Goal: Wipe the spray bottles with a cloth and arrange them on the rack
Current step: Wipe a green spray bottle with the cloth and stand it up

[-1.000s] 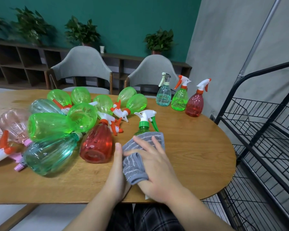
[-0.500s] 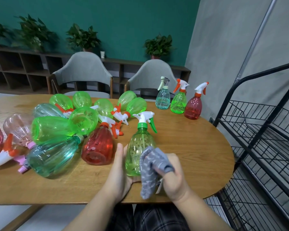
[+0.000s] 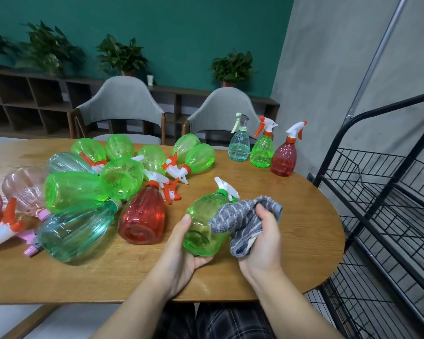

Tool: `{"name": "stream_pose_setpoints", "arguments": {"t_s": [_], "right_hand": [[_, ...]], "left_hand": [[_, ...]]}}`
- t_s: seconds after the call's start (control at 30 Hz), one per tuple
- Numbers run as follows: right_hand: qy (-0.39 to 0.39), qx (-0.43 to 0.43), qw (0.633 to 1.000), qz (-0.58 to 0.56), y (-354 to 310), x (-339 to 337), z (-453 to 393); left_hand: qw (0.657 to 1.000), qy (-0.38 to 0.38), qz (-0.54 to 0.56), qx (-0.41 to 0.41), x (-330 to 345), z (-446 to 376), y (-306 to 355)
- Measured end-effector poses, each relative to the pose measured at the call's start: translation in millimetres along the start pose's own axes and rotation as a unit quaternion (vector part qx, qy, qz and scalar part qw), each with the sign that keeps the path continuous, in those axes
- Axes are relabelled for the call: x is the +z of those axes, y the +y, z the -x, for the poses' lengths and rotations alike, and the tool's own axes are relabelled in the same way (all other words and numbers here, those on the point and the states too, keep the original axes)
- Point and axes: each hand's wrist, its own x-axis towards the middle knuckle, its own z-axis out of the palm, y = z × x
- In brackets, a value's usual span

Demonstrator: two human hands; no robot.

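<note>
My left hand (image 3: pixel 181 250) holds a green spray bottle (image 3: pixel 202 216) by its base, tilted so the base faces me and the white nozzle points away. My right hand (image 3: pixel 262 241) grips a grey striped cloth (image 3: pixel 238 216) pressed against the bottle's right side. Several more bottles lie on their sides in a heap (image 3: pixel 103 189) on the left of the wooden table (image 3: pixel 291 241). Three bottles stand upright at the far right: a pale blue one (image 3: pixel 239 145), a green one (image 3: pixel 262 150) and a red one (image 3: pixel 284 157). A black wire rack (image 3: pixel 387 192) stands to the right of the table.
Two grey chairs (image 3: pixel 123 108) stand behind the table. A low wooden shelf with potted plants (image 3: pixel 120 55) runs along the teal wall. A metal pole (image 3: pixel 375 57) leans by the grey wall above the rack.
The green bottle went from upright to tilted with its base toward me. My right hand moved with the cloth from the bottle's front to its right side.
</note>
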Motion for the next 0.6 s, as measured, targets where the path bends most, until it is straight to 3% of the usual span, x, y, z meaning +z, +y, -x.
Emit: {"name": "stream_pose_setpoints", "arguments": {"t_s": [0.4, 0.6], "right_hand": [[0.021, -0.029, 0.999, -0.003, 4.2, -10.0, 0.6], [0.018, -0.01, 1.0, -0.016, 4.2, -3.8, 6.2]], "left_hand": [[0.999, -0.041, -0.015, -0.017, -4.9, 0.6, -2.8], [1.0, -0.021, -0.004, -0.009, -6.9, -0.6, -4.7]]}}
